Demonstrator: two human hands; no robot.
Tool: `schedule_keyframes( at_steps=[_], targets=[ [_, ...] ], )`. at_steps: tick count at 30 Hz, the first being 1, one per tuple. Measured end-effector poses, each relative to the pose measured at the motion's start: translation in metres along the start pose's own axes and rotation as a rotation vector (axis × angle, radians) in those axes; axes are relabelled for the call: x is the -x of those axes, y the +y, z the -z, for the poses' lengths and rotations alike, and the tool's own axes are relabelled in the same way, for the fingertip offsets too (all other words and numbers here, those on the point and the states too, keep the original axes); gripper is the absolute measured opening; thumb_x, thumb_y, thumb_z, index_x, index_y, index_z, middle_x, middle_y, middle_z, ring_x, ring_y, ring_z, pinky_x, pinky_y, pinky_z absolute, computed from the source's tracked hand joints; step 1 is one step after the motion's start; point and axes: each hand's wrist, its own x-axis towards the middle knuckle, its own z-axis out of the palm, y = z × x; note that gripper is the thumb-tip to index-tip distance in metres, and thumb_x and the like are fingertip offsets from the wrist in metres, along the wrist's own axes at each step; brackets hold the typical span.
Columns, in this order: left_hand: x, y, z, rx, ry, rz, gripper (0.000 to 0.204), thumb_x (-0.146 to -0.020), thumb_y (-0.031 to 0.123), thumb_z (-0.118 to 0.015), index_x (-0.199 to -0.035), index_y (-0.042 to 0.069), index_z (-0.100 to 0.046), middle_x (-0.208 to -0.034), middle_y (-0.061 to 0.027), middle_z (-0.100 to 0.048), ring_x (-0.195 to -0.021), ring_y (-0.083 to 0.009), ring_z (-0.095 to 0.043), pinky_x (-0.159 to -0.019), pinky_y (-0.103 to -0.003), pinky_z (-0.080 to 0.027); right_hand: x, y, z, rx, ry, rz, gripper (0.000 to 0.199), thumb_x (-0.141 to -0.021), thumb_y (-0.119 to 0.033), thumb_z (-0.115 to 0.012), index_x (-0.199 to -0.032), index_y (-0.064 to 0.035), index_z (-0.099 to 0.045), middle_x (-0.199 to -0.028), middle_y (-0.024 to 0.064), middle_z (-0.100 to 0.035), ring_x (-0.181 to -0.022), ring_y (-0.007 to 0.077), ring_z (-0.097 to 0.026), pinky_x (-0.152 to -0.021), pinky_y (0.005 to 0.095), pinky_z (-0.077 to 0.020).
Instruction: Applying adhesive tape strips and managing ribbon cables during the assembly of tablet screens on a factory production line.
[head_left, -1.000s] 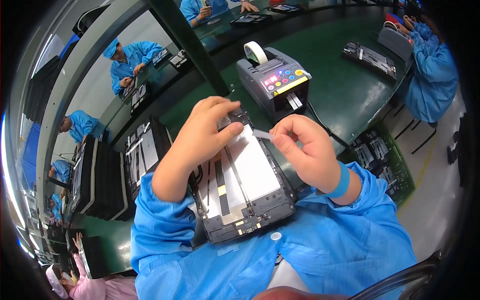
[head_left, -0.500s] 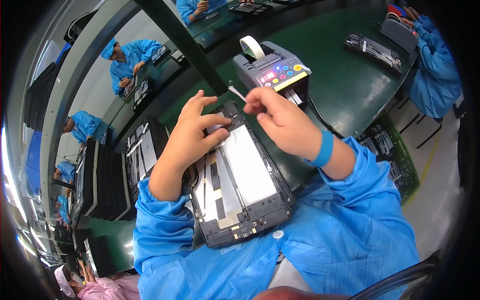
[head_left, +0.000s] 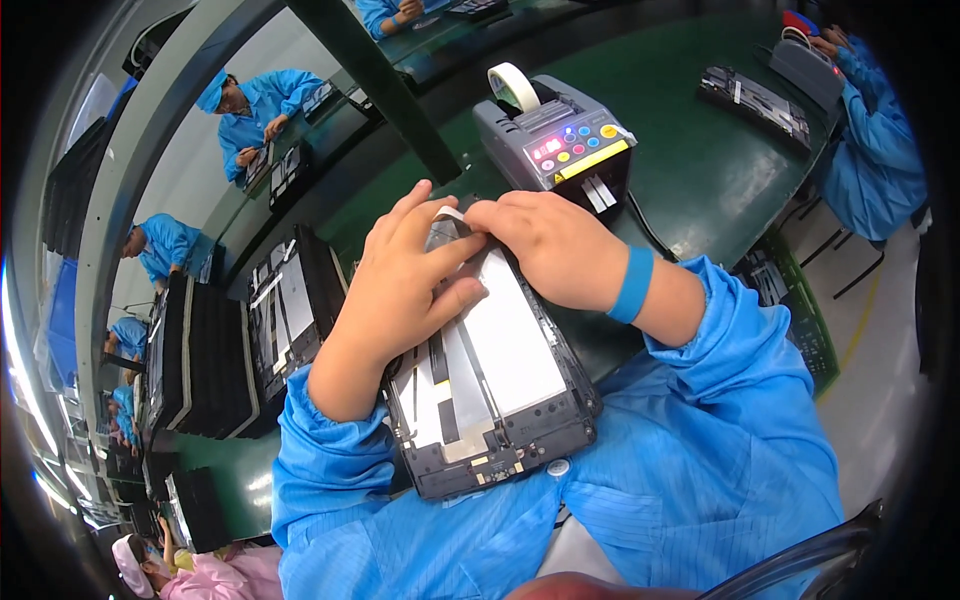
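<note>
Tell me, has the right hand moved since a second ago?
Yes. The right hand moved up the panel to its far end, closer to the tape dispenser, meeting the left hand.

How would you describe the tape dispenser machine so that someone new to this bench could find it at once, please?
Start at the green table and look just beyond the person's right hand. There stands a grey box, the tape dispenser. Unlike the flat black devices around it, it carries a white tape roll on top and coloured buttons in front.

Sitting on the green counter (head_left: 700, 150): a grey tape dispenser (head_left: 555, 135) with coloured buttons; leaning at left, stacked black panels (head_left: 210, 360); working beyond, people in blue coats (head_left: 250, 110).
</note>
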Motion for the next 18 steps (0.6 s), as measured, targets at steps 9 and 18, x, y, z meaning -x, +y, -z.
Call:
schedule_keyframes(
  at_steps=[9,18],
  targets=[
    [0.006,-0.007,0.001,-0.072,0.012,0.047,0.035,-0.069,0.027,-0.073,-0.102,0.015,-0.07,-0.123,-0.016,-0.052,-0.126,-0.0393,-0.039,-0.1,-0.047,-0.033,0.001,0.002,0.0,-0.117,0.032,-0.048,0.028,-0.081,-0.001,-0.054,-0.108,-0.0021,-0.052,-0.096,0.014,-0.061,-0.093,0.0311,-0.059,-0.083,0.0372,-0.047],
    [0.011,-0.008,-0.001,-0.109,-0.048,0.103,0.035,-0.077,0.032,-0.066,-0.109,0.016,-0.067,-0.129,-0.0178,-0.049,-0.13,-0.0405,-0.034,-0.102,-0.049,-0.031,-0.044,0.007,0.03,-0.142,-0.414,-0.209,0.013,-0.085,-0.015,-0.06,-0.081,-0.0032,-0.057,-0.078,0.0078,-0.062,-0.071,0.0197,-0.058,-0.065,0.0316,-0.0465]
  ],
)
